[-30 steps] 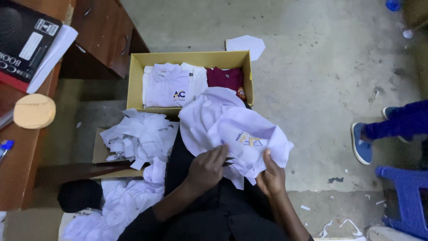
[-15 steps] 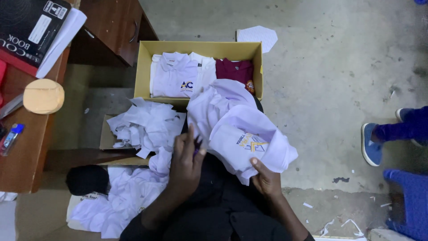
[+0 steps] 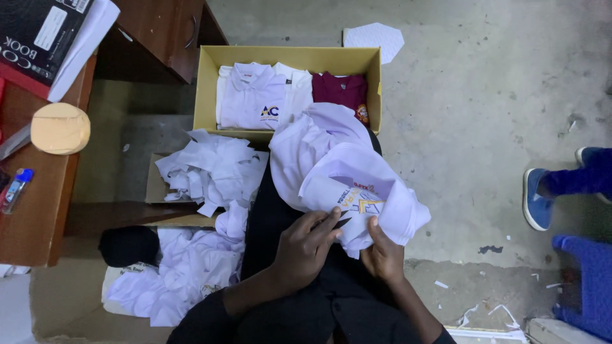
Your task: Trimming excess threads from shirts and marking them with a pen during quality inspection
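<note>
Far to the left is a brown wooden surface (image 3: 38, 210) with a black book (image 3: 35, 32), a round tan disc (image 3: 60, 129) and a small clear bottle with a blue cap (image 3: 15, 189) on it. On the floor beside it lie a heap of white paper scraps (image 3: 210, 172) and, lower down, a pile of white cloth (image 3: 185, 274). Behind them stands an open yellow cardboard box (image 3: 207, 83) holding folded white shirts (image 3: 252, 95) and a dark red shirt (image 3: 341, 92).

In the middle, a person in black holds a white shirt (image 3: 331, 165) with a small coloured badge, bunched up over their lap just in front of the box. The left hand (image 3: 306, 245) presses on the cloth near the badge, fingers stretched out and close together. It may be pinching a fold, but I cannot tell for sure. The right hand (image 3: 382, 255) grips the shirt's lower edge from below, closed on the cloth.

Far right, another person's blue shoe (image 3: 537, 199) stands on the grey concrete floor (image 3: 484, 95), near a blue plastic stool (image 3: 583, 280).
</note>
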